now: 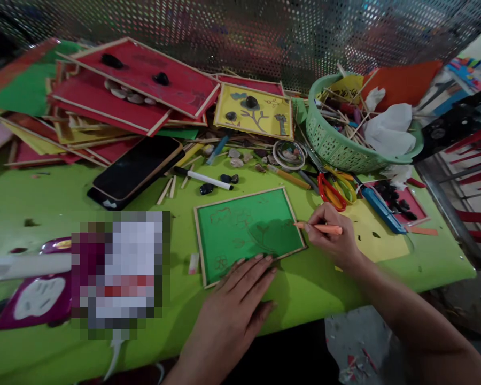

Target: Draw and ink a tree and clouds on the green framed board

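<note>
A green framed board [246, 230] with faint pencil drawings lies on the lime-green table [64, 203], edged with thin wooden sticks. My left hand [240, 299] rests flat on its near edge, fingers stretched out and pressing it down. My right hand [334, 235] is closed on an orange pencil [324, 229], whose tip touches the board's right edge.
Red and yellow framed boards [144, 85] with stones are stacked at the back. A black phone [138, 166], a white marker [204, 177], loose stones and sticks lie behind the board. Scissors [336, 190] and a green basket [344, 139] of sticks stand right. Table edge is near right.
</note>
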A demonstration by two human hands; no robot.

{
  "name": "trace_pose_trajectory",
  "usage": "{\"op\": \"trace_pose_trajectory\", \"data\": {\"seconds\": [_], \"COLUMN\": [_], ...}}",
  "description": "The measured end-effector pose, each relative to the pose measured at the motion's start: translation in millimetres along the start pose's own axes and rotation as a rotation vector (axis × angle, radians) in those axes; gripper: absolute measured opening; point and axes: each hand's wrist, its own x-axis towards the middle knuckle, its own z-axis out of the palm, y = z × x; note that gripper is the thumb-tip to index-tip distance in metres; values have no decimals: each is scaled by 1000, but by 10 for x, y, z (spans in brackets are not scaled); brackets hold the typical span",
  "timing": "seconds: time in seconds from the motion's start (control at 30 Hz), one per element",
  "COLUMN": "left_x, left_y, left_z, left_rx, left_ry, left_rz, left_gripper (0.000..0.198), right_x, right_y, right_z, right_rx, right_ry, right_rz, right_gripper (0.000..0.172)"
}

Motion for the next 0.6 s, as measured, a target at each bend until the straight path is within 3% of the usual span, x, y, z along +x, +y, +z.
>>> {"op": "trace_pose_trajectory", "data": {"seconds": [0.6], "left_x": [11], "left_y": [-5], "left_z": [-1], "left_rx": [25], "left_ry": [34], "left_rz": [8], "left_gripper": [36], "right_x": [-16], "right_y": [6], "right_z": [7], "right_rx": [110], "right_ry": [4], "right_rz": [-4], "right_gripper": [14]}}
